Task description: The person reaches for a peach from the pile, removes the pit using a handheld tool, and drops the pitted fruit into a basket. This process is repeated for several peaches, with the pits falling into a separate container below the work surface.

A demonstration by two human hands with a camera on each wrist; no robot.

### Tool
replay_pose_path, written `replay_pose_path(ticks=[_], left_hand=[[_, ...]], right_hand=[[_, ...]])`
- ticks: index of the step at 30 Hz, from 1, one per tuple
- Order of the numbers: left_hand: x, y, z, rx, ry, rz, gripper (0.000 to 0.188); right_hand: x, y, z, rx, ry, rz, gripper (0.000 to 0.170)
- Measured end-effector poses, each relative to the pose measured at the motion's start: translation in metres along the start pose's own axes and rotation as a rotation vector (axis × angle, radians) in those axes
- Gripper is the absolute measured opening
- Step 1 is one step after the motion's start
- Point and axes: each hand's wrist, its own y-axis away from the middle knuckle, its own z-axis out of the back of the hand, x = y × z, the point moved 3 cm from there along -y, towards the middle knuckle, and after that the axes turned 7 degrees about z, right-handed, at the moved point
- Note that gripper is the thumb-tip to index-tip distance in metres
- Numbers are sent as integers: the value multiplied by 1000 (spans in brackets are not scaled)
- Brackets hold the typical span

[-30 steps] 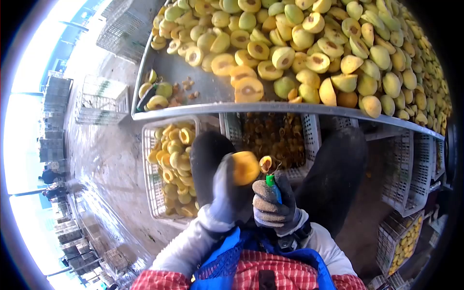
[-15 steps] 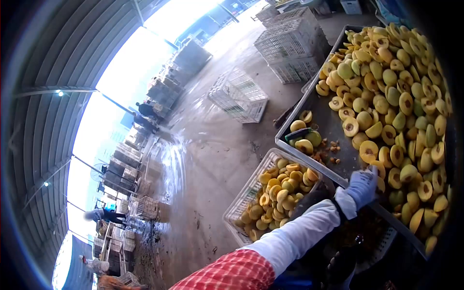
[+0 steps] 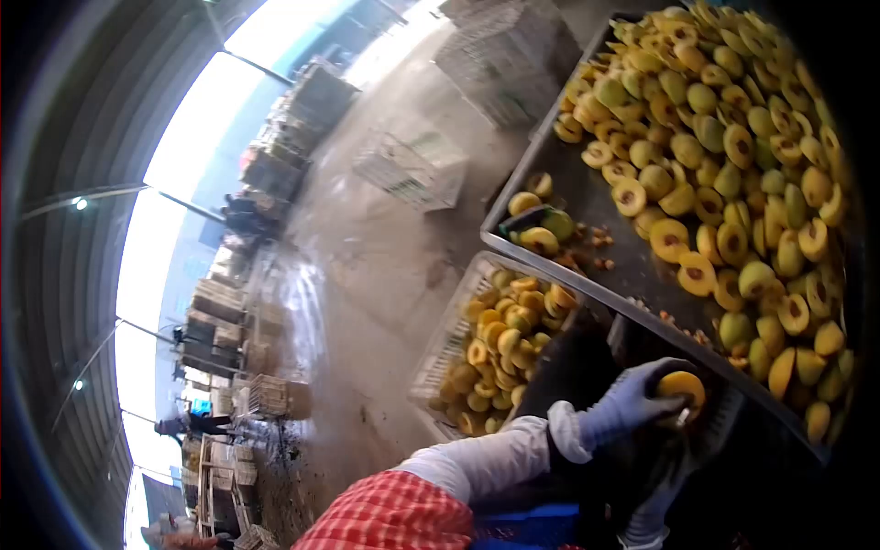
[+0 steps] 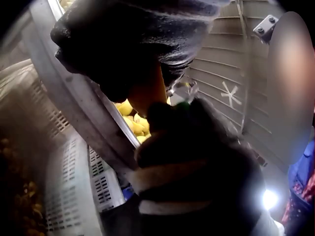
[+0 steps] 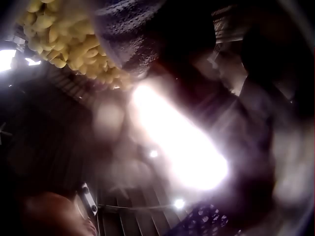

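My gloved left hand (image 3: 628, 403) grips a yellow peach half (image 3: 683, 394), cut face up, over my lap near the tray's front edge. Close below it, my right hand (image 3: 658, 500) in a dark glove is mostly in shadow. In the left wrist view the peach half (image 4: 151, 91) sits between both hands. There my right fingers curl round a pitting tool (image 4: 183, 105), of which a little green shows at the top of the fist. Glare and blur cover most of the right wrist view.
A metal tray (image 3: 632, 316) holds a big heap of halved peaches (image 3: 724, 165). A knife (image 3: 524, 220) lies among a few halves at its left corner. Left of my knees stands a white crate (image 3: 440, 353) of peach halves. Empty crates (image 3: 412, 170) stand on the wet floor.
The head view has swung left since the first frame. Half a second ago my left hand was at the tray's near edge among the peaches; now it is back over my lap with a peach half.
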Motion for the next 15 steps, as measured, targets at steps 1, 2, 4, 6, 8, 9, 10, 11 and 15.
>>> replay_pose_path(ticks=[1, 2, 4, 6, 8, 9, 10, 11, 15], left_hand=[[7, 8, -3, 66, 143, -25, 51], [2, 14, -2, 82, 299, 4, 46], [1, 23, -5, 91, 523, 110, 42], [5, 33, -12, 24, 527, 123, 41], [3, 38, -17, -77, 472, 69, 41], [5, 43, -19, -128, 472, 83, 41], [7, 47, -22, -165, 490, 79, 41], [8, 49, -23, -190, 474, 35, 40], [11, 56, -23, -198, 484, -86, 37]], right_hand=[[10, 8, -6, 68, 470, 331, 35], [21, 15, -16, 63, 1032, 738, 34], [18, 11, -37, 57, 1041, 790, 33], [30, 11, -46, 0, 1134, 993, 28], [32, 9, -44, -24, 660, 573, 27], [35, 11, -47, -48, 697, 603, 27], [38, 13, -50, -74, 735, 632, 28], [39, 13, -52, -96, 724, 616, 28], [35, 22, -48, -60, 755, 529, 30]])
